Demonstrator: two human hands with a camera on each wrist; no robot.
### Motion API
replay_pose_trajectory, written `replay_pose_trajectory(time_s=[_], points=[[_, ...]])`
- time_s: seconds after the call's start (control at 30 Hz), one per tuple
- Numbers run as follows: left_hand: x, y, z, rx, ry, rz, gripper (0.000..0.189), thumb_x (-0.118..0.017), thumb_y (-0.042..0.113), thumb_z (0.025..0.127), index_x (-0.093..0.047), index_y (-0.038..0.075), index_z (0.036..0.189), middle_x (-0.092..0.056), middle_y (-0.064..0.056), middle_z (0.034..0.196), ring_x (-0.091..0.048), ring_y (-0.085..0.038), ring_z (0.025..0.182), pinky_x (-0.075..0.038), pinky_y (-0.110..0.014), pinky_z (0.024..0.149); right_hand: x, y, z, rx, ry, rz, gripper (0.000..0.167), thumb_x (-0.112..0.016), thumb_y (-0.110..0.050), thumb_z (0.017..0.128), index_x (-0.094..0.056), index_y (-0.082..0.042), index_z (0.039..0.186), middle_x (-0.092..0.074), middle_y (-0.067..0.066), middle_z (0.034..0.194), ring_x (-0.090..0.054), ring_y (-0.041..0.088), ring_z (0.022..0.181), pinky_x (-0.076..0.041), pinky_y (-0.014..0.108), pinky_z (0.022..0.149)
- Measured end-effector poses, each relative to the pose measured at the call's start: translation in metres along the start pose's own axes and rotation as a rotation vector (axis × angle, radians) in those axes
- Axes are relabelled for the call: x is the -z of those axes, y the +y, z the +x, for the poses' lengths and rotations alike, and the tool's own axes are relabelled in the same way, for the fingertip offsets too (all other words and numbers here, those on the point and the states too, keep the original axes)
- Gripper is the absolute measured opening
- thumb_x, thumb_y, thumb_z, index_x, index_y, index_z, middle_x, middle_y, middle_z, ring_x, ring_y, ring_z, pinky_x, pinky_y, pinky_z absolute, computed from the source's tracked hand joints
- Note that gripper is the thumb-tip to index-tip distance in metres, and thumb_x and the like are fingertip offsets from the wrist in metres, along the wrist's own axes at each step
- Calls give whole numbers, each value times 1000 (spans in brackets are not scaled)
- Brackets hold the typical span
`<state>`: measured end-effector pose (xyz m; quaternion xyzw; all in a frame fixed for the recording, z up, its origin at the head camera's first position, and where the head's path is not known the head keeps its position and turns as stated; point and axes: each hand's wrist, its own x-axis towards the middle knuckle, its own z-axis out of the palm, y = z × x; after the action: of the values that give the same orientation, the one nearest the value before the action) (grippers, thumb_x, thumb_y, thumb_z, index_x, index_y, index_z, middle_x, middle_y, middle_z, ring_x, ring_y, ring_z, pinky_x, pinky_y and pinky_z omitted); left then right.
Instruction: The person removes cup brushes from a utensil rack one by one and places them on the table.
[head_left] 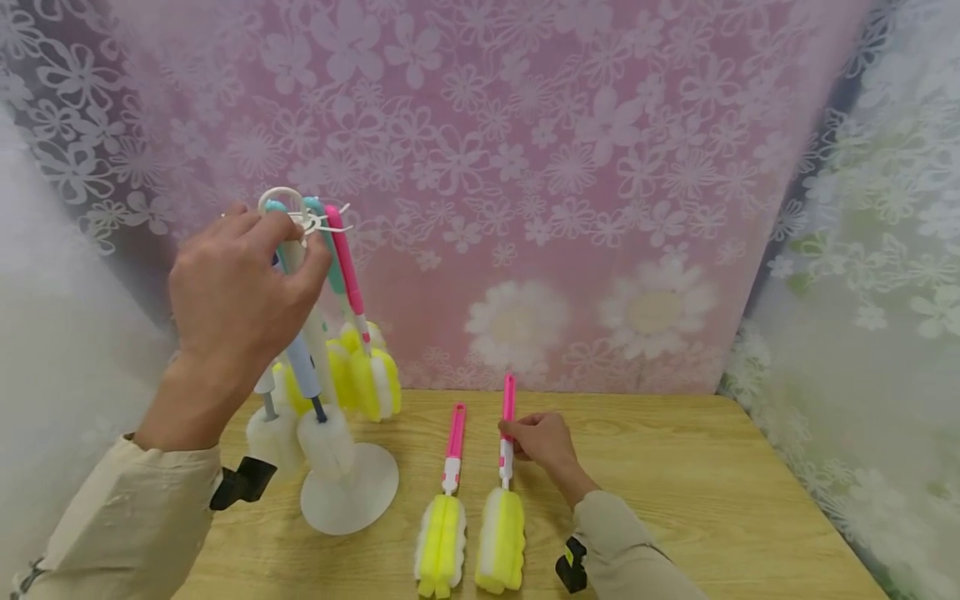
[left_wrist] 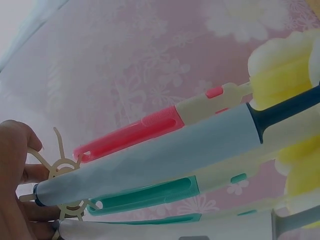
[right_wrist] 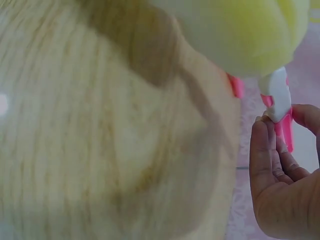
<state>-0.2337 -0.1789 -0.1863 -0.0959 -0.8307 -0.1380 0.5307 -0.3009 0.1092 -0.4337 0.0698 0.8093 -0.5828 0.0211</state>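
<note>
At the top of a white hanging stand (head_left: 375,492), my left hand (head_left: 232,287) grips the hooked ring (head_left: 313,223). Sponge brushes hang from its hooks: one has a pink handle (left_wrist: 135,135), others have teal handles (left_wrist: 145,196), and a pale blue one (left_wrist: 165,155) has a white head. Over on the right, my right hand (head_left: 551,446) pinches the pink-and-white handle of a sponge brush (head_left: 501,542) between thumb and fingers. Its yellow-and-white head points toward me. A matching brush (head_left: 441,542) lies on the table just left of it.
The wood-grain table (head_left: 675,500) ends at a pink floral curtain (head_left: 525,208) behind. A pale floral curtain (head_left: 900,292) hangs on the right side. The stand's round base is at the left of the table.
</note>
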Motion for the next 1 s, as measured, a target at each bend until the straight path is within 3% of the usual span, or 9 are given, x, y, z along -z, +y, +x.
replay_pose_trajectory(time_s=[0.23,0.5,0.8,0.87,1.0], points=[[-2,0,2,-14,6,3,35,-49,29,89,-71,3,86,-62,-14,72,-54,-33,66,-43,-50,60,-16,10,6,14,-48,-105,25,-72,-24,84,-71,1,83,-67,5,67,-66,20,63,-56,34,60],[-3,-2,1,-24,15,21,33,-50,29,90,-70,4,85,-55,-12,65,-50,-31,60,-42,-48,56,-28,14,10,27,-54,-174,24,-74,-24,82,-68,-2,73,-64,4,62,-62,19,57,-54,31,54],[-1,-1,1,-15,-8,24,34,-48,29,91,-68,3,84,-56,-12,65,-53,-33,67,-43,-54,73,-33,18,8,75,-52,-264,26,-75,-26,80,-63,-6,69,-60,4,58,-53,14,49,-42,25,46],[0,-1,1,-4,-18,21,34,-48,30,91,-68,3,84,-58,-12,67,-55,-34,71,-42,-56,78,-34,18,7,82,-62,-276,27,-75,-26,81,-62,-6,68,-60,4,58,-53,13,49,-41,24,46],[1,-1,-1,32,-46,12,35,-47,32,91,-68,5,86,-67,-14,81,-59,-35,100,-39,-57,89,-34,18,6,93,-88,-292,28,-74,-28,82,-62,-6,70,-61,6,58,-54,15,50,-41,25,47]])
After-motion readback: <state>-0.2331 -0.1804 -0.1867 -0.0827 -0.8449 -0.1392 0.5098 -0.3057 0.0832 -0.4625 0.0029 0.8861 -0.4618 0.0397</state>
